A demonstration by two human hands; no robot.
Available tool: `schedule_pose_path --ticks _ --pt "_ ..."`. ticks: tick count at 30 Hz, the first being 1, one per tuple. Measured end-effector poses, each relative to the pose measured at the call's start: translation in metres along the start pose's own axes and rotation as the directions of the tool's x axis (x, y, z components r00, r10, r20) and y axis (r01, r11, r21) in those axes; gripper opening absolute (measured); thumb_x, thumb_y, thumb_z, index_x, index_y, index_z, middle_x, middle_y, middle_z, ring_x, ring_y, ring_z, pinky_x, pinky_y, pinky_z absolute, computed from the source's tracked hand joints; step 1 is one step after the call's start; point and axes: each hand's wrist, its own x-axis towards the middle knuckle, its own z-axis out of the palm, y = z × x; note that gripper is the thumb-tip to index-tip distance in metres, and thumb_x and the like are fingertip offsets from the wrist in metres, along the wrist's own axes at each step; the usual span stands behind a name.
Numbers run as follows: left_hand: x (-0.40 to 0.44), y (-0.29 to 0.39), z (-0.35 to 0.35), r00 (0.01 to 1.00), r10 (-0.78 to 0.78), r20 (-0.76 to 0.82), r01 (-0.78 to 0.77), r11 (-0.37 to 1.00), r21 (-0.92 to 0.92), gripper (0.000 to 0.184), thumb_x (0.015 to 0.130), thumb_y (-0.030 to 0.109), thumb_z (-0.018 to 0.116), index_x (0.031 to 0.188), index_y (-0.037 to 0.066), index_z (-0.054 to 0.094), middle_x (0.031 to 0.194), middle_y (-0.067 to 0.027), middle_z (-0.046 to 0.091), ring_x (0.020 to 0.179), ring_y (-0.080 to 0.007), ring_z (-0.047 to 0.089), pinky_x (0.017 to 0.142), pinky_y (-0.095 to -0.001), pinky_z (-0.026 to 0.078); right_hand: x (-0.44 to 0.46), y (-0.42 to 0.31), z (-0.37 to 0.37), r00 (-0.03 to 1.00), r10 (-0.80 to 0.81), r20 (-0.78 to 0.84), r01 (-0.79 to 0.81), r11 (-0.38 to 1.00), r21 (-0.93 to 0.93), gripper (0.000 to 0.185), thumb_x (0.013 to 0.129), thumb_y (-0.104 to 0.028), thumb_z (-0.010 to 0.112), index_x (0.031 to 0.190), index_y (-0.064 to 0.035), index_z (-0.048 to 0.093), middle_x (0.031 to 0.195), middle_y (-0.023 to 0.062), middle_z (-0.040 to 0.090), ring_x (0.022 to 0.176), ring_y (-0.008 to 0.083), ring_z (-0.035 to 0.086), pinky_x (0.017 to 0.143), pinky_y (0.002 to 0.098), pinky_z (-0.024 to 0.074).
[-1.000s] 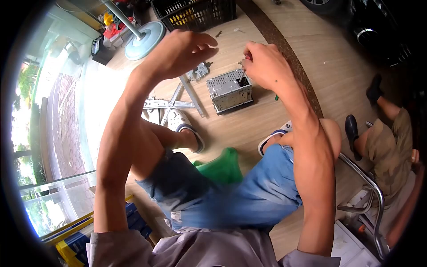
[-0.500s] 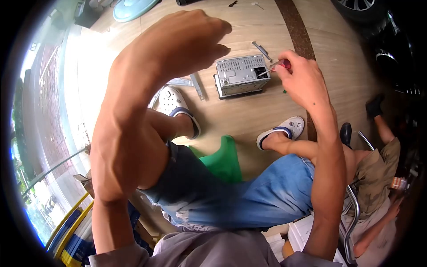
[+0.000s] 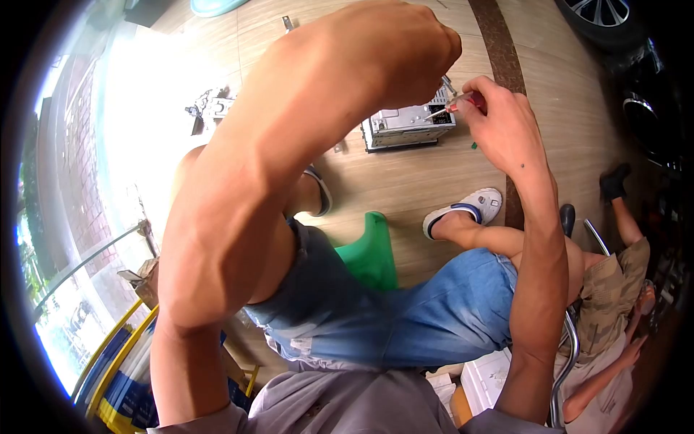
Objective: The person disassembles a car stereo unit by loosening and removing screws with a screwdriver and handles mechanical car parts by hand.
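Note:
A silver metal-cased unit that looks like a car stereo sits on the floor, with slots in its top and a black socket at its right end. In my right hand, closed round its red handle, is a screwdriver; its shaft points left onto the socket end of the unit. My left hand reaches over the unit from above and covers much of its top. Its fingers curl downward and look closed; their tips and anything in them are hidden. Close by its fingertips lies a slim metal piece.
A green plastic stool stands between my legs. Metal parts lie on the floor at left. A car wheel is at upper right. Another person's leg and hands show at right, beside a bent metal tube.
My left hand has moved right, from beside the unit to over it. The screwdriver stays in my right hand at the socket end. The whole view has shifted slightly.

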Motion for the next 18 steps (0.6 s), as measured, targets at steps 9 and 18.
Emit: schedule_pose_path --ticks 9,18 --pt "0.009 0.011 -0.003 0.982 -0.127 0.138 0.126 0.992 0.013 0.029 0.099 0.009 0.050 0.117 0.000 0.071 0.111 -0.0216 0.075 0.109 -0.0343 0.071 0.098 -0.0436 0.055 -0.003 0.000 0.002 0.999 -0.031 -0.029 0.031 1.000 0.003 0.025 0.095 -0.020 0.065 0.112 -0.0022 0.070 0.101 0.0241 0.074 0.101 0.0458 0.069 0.091 0.0524 0.0538" --pt "0.006 0.024 -0.009 0.974 -0.140 0.177 0.147 0.989 -0.026 0.032 0.098 0.006 0.049 0.121 0.000 0.070 0.115 -0.0205 0.074 0.112 -0.0317 0.071 0.098 -0.0404 0.056 -0.005 0.006 0.004 0.999 -0.037 -0.040 0.036 0.999 -0.036 0.029 0.096 -0.021 0.065 0.114 0.0014 0.070 0.101 0.0251 0.074 0.096 0.0448 0.070 0.087 0.0474 0.0529"
